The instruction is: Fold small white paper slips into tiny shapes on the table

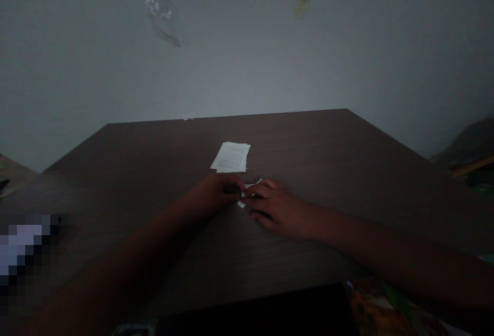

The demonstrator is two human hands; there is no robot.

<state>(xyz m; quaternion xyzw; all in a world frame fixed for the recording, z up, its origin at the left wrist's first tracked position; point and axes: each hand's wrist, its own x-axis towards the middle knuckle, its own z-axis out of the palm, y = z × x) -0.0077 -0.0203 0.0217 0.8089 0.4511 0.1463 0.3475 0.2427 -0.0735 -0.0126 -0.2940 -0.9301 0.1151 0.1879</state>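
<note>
The paper scrap [242,204] lies right between the two hands, low on the dark wooden surface [347,171]. Only small white corners of it show past the fingers, so its shape and long axis cannot be told in this dim light. The left hand [218,192] comes to it from the left with its fingers curled in and their tips closed on the scrap's near-left edge. The right hand [278,207] comes from the right, lying flatter, with its thumb and forefinger pressed together on the same piece and its other fingers resting on the surface below it. The fingertips of the two hands meet or nearly meet over the scrap, and neither hand is nearer than the other. Just beyond the fingertips, apart from both hands, lies a small stack of white paper slips [230,157], its long side running away from the person and tilted slightly to the right.
</note>
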